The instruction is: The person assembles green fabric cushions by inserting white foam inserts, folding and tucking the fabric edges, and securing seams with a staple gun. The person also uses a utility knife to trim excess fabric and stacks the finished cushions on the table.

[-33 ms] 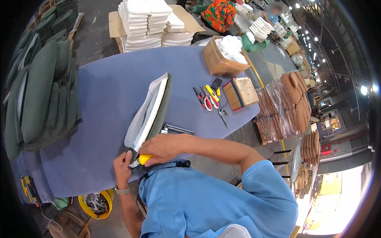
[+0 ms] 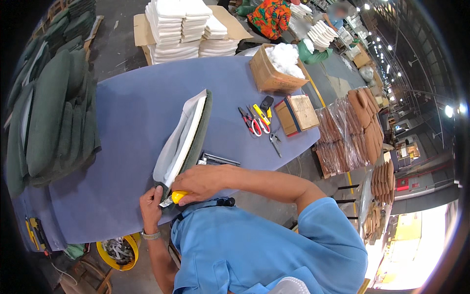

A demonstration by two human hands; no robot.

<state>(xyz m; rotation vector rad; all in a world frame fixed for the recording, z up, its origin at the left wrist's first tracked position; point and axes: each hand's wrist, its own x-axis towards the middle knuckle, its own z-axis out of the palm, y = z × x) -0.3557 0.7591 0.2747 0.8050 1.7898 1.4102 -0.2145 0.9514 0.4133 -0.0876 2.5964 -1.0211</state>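
Note:
A dark green cushion (image 2: 199, 132) with a white inner layer and a pale lining stands on edge on the blue-covered table (image 2: 122, 127), its near end at my body. My left hand (image 2: 151, 203) pinches the green fabric at that near end. Closed in my right hand (image 2: 203, 182) is a yellow utility knife (image 2: 179, 197), its metal tip against the fabric beside my left thumb. The exact point where the blade meets the cloth is too small to make out. A stapler-like metal tool (image 2: 221, 159) lies just beyond my right wrist, partly hidden.
Scissors (image 2: 261, 126), pliers (image 2: 275, 144) and other hand tools lie at the right. Behind them are a carton of white stuffing (image 2: 279, 73) and a smaller box (image 2: 297, 115). Green cushions (image 2: 58, 117) are piled at the left. A yellow bucket (image 2: 135, 253) stands below the table edge.

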